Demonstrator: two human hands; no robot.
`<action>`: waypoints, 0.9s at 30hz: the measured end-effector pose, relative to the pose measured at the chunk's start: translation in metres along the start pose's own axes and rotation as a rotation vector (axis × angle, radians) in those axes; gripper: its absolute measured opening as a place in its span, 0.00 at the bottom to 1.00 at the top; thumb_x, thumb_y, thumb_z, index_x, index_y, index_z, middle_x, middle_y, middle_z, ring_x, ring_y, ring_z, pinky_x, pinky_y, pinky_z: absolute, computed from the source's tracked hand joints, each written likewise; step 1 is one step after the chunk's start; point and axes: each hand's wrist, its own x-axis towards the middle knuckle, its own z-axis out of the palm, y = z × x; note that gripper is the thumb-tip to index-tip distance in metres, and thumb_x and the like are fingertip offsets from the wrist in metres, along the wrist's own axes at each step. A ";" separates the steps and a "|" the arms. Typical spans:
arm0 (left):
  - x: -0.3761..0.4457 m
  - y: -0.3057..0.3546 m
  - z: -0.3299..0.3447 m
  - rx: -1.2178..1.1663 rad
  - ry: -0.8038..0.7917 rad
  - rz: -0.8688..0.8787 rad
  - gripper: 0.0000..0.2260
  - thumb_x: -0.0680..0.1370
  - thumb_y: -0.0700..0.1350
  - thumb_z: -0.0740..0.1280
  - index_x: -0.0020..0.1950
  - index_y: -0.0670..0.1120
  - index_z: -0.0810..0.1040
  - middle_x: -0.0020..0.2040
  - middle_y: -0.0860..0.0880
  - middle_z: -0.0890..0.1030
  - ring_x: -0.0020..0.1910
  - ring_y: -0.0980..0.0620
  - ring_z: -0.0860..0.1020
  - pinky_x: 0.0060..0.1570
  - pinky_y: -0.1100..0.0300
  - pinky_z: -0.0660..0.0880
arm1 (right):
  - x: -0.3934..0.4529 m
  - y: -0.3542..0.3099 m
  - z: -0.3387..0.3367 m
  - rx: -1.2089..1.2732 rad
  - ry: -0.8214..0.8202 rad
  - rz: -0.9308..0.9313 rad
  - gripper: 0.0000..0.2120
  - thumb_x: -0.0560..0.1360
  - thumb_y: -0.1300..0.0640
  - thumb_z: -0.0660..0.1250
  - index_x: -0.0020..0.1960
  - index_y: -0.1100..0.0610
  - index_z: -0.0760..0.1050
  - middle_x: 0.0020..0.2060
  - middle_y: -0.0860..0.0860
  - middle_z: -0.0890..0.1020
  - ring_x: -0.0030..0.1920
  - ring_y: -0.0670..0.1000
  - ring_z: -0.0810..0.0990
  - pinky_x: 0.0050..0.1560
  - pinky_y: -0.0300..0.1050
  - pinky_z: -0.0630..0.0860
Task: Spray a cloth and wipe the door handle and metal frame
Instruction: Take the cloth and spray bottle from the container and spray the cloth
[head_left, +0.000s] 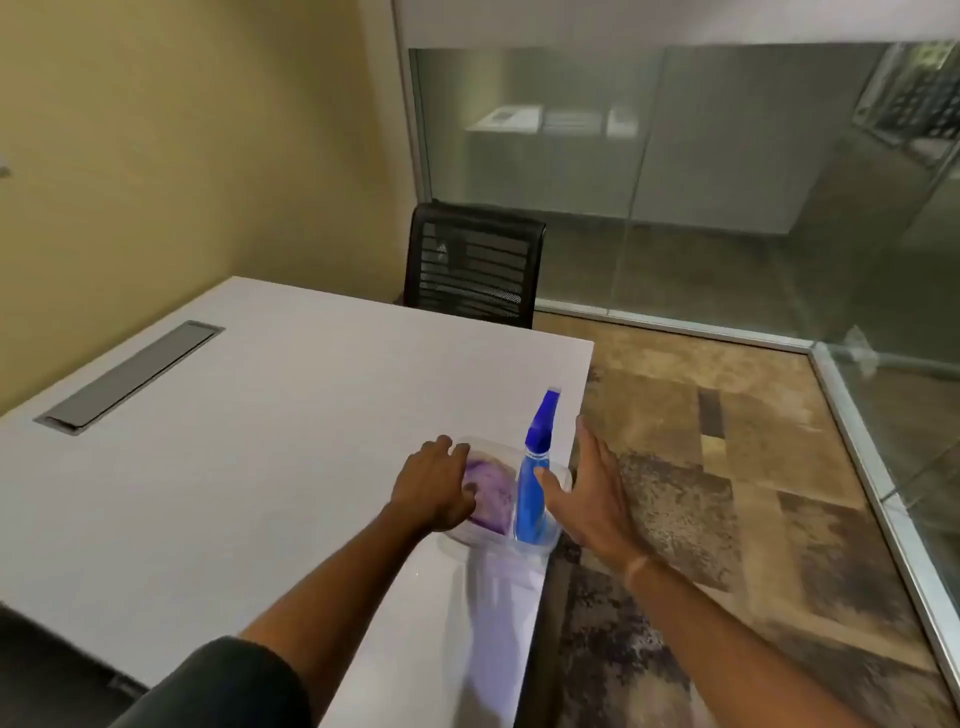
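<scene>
Purple cloth sits bunched in a clear tub at the tabletop's 4 o'clock edge, beside a blue spray bottle standing in the same tub. Left hand curls over the tub's rim at the cloth; right hand is spread flat just beside the bottle, holding nothing. A black mesh chair stands at 12 o'clock. Patterned carpet lies open toward 3 o'clock, bounded by glass partitions.
</scene>
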 end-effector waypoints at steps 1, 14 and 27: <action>0.004 0.001 0.001 0.003 -0.030 -0.007 0.26 0.79 0.53 0.62 0.75 0.45 0.64 0.71 0.42 0.68 0.68 0.42 0.69 0.65 0.51 0.68 | 0.006 0.003 0.004 0.027 0.016 0.005 0.40 0.76 0.50 0.71 0.80 0.55 0.53 0.77 0.54 0.63 0.76 0.55 0.63 0.73 0.51 0.63; 0.077 -0.016 0.062 -0.011 -0.118 0.069 0.23 0.77 0.48 0.66 0.71 0.45 0.68 0.68 0.43 0.71 0.64 0.43 0.72 0.61 0.51 0.73 | 0.030 0.023 0.042 0.238 0.005 0.177 0.43 0.72 0.47 0.76 0.79 0.49 0.55 0.73 0.51 0.70 0.72 0.48 0.68 0.68 0.44 0.67; 0.131 -0.027 0.109 0.212 -0.044 0.247 0.15 0.81 0.50 0.61 0.64 0.44 0.72 0.60 0.43 0.76 0.60 0.43 0.75 0.57 0.53 0.71 | 0.038 0.004 0.064 0.368 0.214 0.272 0.22 0.73 0.59 0.74 0.61 0.47 0.69 0.46 0.54 0.82 0.45 0.49 0.81 0.46 0.35 0.79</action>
